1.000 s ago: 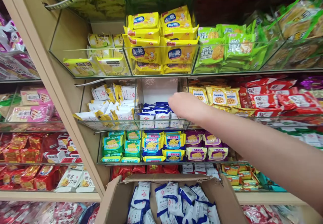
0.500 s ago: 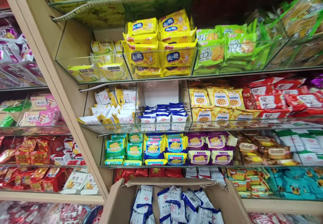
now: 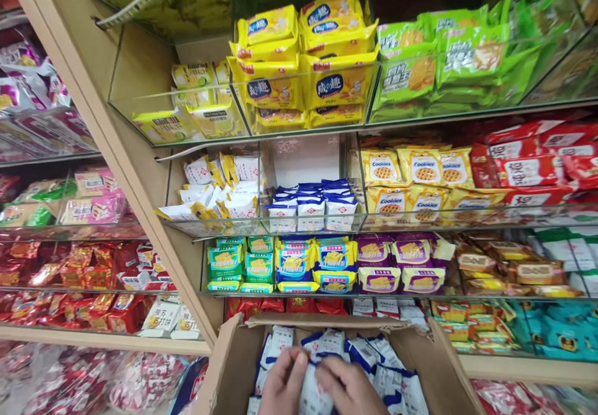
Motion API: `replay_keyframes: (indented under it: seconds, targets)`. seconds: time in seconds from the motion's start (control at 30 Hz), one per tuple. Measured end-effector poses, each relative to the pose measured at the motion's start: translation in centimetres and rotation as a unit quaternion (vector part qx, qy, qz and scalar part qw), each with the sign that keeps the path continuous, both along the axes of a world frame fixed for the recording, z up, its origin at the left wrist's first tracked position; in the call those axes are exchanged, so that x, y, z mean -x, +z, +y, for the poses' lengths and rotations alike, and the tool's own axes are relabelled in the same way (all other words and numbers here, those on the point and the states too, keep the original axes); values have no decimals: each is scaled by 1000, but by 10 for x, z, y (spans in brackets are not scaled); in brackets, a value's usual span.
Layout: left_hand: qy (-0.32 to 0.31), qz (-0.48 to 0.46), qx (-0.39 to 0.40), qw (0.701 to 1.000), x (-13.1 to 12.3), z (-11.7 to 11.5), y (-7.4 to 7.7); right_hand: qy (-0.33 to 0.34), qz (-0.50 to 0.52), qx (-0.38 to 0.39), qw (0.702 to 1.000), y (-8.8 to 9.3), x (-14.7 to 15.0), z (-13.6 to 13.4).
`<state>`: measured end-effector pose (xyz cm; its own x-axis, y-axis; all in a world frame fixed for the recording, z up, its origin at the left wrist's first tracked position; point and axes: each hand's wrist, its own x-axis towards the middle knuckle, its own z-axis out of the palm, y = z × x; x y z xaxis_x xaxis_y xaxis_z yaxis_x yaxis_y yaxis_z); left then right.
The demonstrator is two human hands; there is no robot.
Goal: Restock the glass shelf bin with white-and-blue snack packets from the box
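Note:
Both my hands are over an open cardboard box (image 3: 219, 365) at the bottom centre, filled with small white-and-blue snack packets (image 3: 369, 354). My left hand (image 3: 286, 381) pinches the upper left corner of one white-and-blue packet (image 3: 314, 390) between thumb and fingers. On the packet's right side, my right hand (image 3: 343, 382) curls its fingers against it, slightly blurred. The packet hangs upright between the two hands, its lower part running out of view. Similar white-and-blue packets (image 3: 311, 212) stand in rows in a glass shelf compartment above the box.
Glass-fronted shelves hold yellow packets (image 3: 334, 88), green packets (image 3: 406, 75), cookie packets (image 3: 423, 169) and purple biscuit packets (image 3: 376, 278). White-and-yellow packets (image 3: 240, 203) lie left of the white-and-blue rows. A slanted wooden upright (image 3: 112, 159) divides the shelving. Glass panel edges project along each shelf.
Both my hands have come into view over the box and taken hold of a white-and-blue packet. The view has shifted slightly, with the lower shelves higher and further right.

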<state>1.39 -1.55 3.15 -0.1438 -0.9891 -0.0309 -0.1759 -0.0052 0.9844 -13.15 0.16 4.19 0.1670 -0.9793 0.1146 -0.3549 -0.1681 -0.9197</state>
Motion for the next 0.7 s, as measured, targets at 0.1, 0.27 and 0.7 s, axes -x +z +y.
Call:
replay_keyframes:
  seconds: [0.1, 0.27, 0.7]
  targets:
    - [23, 146, -22, 989, 14, -2, 19, -78, -113, -26, 990, 11, 3, -13]
    - [18, 179, -94, 979, 20, 4, 35, -152, -151, 37, 976, 21, 9, -24]
    - [15, 320, -100, 942, 26, 3, -5, -106, -271, -69, 954, 9, -2, -12]
